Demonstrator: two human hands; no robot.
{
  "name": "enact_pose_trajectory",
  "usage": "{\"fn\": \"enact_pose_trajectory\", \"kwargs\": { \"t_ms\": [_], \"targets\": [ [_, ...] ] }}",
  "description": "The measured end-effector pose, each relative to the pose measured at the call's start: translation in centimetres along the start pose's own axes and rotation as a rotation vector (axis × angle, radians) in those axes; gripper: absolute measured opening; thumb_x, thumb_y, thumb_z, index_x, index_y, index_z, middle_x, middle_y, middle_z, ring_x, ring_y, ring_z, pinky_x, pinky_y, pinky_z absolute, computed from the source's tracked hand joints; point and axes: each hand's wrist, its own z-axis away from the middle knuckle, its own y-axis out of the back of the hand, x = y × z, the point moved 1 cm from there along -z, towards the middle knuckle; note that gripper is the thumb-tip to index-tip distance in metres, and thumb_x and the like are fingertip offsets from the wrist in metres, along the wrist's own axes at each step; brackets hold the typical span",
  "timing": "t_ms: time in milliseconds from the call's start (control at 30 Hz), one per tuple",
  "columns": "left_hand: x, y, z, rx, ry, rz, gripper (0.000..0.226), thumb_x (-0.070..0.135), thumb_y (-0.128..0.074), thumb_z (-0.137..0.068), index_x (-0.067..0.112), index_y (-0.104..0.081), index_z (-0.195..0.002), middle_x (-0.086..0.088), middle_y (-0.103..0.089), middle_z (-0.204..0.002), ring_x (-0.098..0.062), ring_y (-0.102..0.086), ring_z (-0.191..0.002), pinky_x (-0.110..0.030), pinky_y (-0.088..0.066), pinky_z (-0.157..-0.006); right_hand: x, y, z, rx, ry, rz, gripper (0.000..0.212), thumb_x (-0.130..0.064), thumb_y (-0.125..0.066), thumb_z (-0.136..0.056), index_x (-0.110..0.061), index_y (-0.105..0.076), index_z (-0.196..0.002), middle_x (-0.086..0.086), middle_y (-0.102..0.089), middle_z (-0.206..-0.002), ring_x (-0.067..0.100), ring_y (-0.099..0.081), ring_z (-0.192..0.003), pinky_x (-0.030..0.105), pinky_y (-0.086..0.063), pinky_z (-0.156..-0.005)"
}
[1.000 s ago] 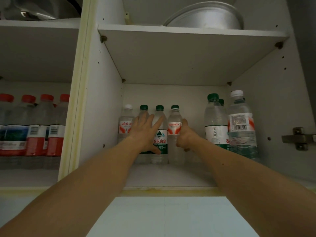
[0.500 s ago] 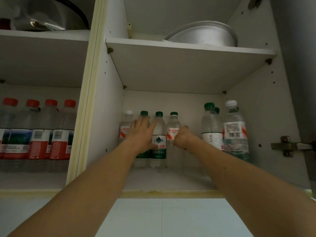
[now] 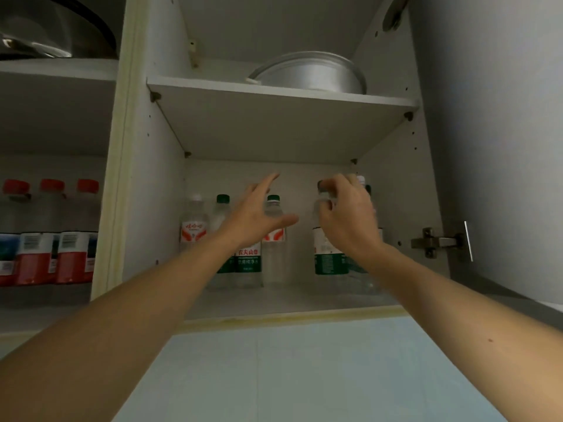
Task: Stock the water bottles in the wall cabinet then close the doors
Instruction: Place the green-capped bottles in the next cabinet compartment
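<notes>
Several water bottles stand on the lower shelf (image 3: 274, 303) of the open wall cabinet: a white-capped one (image 3: 195, 229), a green-capped one (image 3: 222, 205) and a red-labelled one (image 3: 273, 251) in a row. To the right stands a taller green-labelled bottle (image 3: 330, 257). My left hand (image 3: 256, 214) hovers in front of the row with fingers spread, holding nothing. My right hand (image 3: 347, 214) curls its fingers round the neck of the taller bottle. It hides the bottles behind.
Red-capped bottles (image 3: 45, 239) fill the left compartment. A metal basin (image 3: 310, 74) sits on the upper shelf and a pot lid (image 3: 54, 32) is at the upper left. The right door (image 3: 502, 147) stands open on its hinge (image 3: 435, 240).
Both hands left the middle bottles. The left hand lifted and spread open; the right hand moved right and up to the taller bottle's neck. The view tilted upward.
</notes>
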Motion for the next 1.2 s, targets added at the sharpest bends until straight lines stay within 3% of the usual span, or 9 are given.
{"fn": "enact_pose_trajectory", "kwargs": {
  "t_ms": [133, 300, 433, 533, 633, 800, 933, 1033, 1200],
  "targets": [
    [3.0, -2.1, -0.2, -0.046, 0.026, 0.155, 0.102, 0.058, -0.079, -0.076, 0.042, -0.017, -0.156, -0.004, -0.04, -0.148, -0.018, -0.047, -0.125, -0.036, -0.045, -0.096, 2.5, 1.2, 1.5, 0.045, -0.088, 0.03, 0.049, -0.007, -0.06, -0.092, -0.014, -0.046, -0.138, 0.01, -0.04, -0.137, 0.027, -0.039, -0.124, 0.04, -0.045, -0.098],
    [4.3, -5.7, 0.3, -0.166, 0.2, 0.267, 0.11, 0.042, -0.082, -0.08, 0.039, -0.006, -0.159, -0.009, -0.033, -0.157, -0.028, -0.042, -0.138, -0.052, -0.047, -0.106, 5.8, 1.3, 3.8, -0.11, -0.363, -0.058, 0.065, -0.017, -0.067, -0.093, -0.018, -0.032, -0.148, 0.013, -0.036, -0.143, 0.035, -0.043, -0.13, 0.055, -0.046, -0.105],
    [4.4, -7.9, 0.6, -0.254, 0.312, 0.348, 0.111, 0.033, -0.081, -0.083, 0.042, 0.001, -0.158, -0.011, -0.045, -0.151, -0.029, -0.056, -0.125, -0.046, -0.059, -0.084, 7.7, 1.1, 5.0, -0.168, -0.442, -0.121, 0.073, -0.026, -0.069, -0.094, -0.02, -0.026, -0.153, 0.012, -0.037, -0.144, 0.031, -0.045, -0.132, 0.046, -0.047, -0.106],
    [4.7, -8.9, 0.8, -0.281, 0.32, 0.413, 0.108, 0.023, -0.082, -0.082, 0.038, -0.005, -0.157, -0.001, -0.056, -0.134, -0.013, -0.062, -0.102, -0.031, -0.056, -0.064, 8.4, 1.0, 5.2, -0.175, -0.467, -0.165, 0.07, -0.028, -0.069, -0.094, -0.019, -0.03, -0.151, 0.009, -0.044, -0.142, 0.027, -0.049, -0.127, 0.034, -0.045, -0.094],
    [4.7, -9.9, 1.2, -0.317, 0.281, 0.331, 0.099, 0.017, -0.081, -0.082, 0.028, -0.013, -0.153, 0.004, -0.055, -0.119, -0.006, -0.057, -0.094, -0.023, -0.05, -0.064, 8.6, 1.2, 4.9, -0.201, -0.491, -0.16, 0.064, -0.029, -0.069, -0.094, -0.017, -0.035, -0.147, 0.008, -0.054, -0.137, 0.026, -0.057, -0.121, 0.041, -0.052, -0.097],
    [4.7, -9.8, 1.6, -0.33, 0.306, 0.303, 0.091, 0.015, -0.079, -0.084, 0.026, -0.017, -0.15, -0.004, -0.053, -0.135, -0.018, -0.059, -0.106, -0.029, -0.055, -0.067, 8.7, 1.8, 4.4, -0.275, -0.497, -0.194, 0.061, -0.029, -0.073, -0.091, -0.019, -0.042, -0.143, 0.002, -0.06, -0.134, 0.023, -0.06, -0.122, 0.042, -0.052, -0.099],
    [4.2, -8.3, 2.4, -0.31, 0.329, 0.28, 0.089, 0.017, -0.08, -0.084, 0.028, -0.02, -0.148, -0.004, -0.054, -0.136, -0.02, -0.059, -0.111, -0.034, -0.058, -0.07, 8.0, 2.0, 4.4, -0.325, -0.475, -0.298, 0.048, -0.026, -0.075, -0.089, -0.028, -0.053, -0.132, -0.008, -0.065, -0.123, 0.011, -0.061, -0.111, 0.038, -0.052, -0.097],
    [3.1, -6.4, 3.5, -0.295, 0.346, 0.261, 0.085, 0.024, -0.08, -0.085, 0.038, -0.021, -0.146, 0.003, -0.057, -0.132, -0.018, -0.062, -0.107, -0.04, -0.062, -0.068, 6.6, 1.5, 4.5, -0.394, -0.438, -0.352, 0.035, -0.024, -0.074, -0.09, -0.041, -0.053, -0.112, -0.016, -0.065, -0.108, 0.009, -0.062, -0.104, 0.025, -0.053, -0.081],
    [0.5, -2.1, 5.3, -0.226, 0.348, 0.226, 0.098, 0.022, -0.08, -0.085, 0.04, -0.012, -0.154, 0.005, -0.056, -0.137, 0.003, -0.056, -0.089, -0.019, -0.052, -0.058, 3.5, -0.4, 4.3, -0.517, -0.438, -0.369, 0.057, -0.017, -0.071, -0.093, -0.023, -0.044, -0.143, 0.0, -0.059, -0.137, 0.021, -0.058, -0.124, 0.035, -0.05, -0.095]
  ]
}}
